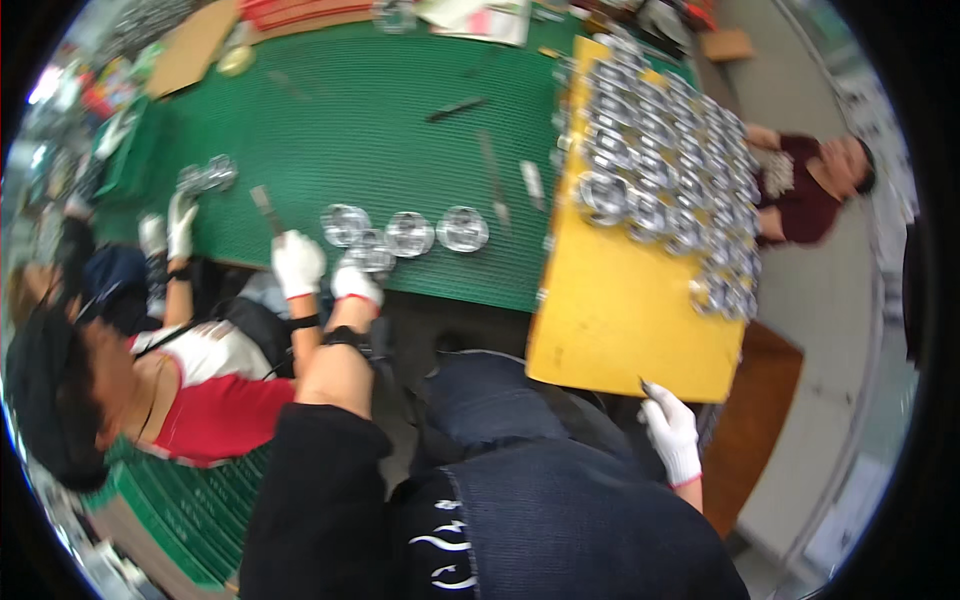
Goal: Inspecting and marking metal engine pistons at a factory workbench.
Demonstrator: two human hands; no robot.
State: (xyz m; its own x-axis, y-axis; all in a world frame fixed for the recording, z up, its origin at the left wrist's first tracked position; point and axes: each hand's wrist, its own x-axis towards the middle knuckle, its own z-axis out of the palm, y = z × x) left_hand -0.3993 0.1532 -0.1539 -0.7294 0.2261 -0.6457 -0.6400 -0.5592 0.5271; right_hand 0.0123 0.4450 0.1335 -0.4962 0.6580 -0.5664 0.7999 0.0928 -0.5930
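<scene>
By left hand (357, 284), four shiny parts (410, 235).

A green table with ribbed surface (380, 130) extends to the left of a flat yellow board (630, 310). The board carries many shiny silver round metal pieces (650, 160), set close together. Just left of the board, on the table, there lie a small white oblong object (532, 185) and a long thin tool (488, 160); farther left lies a group of similar silver pieces (409, 235).
</scene>
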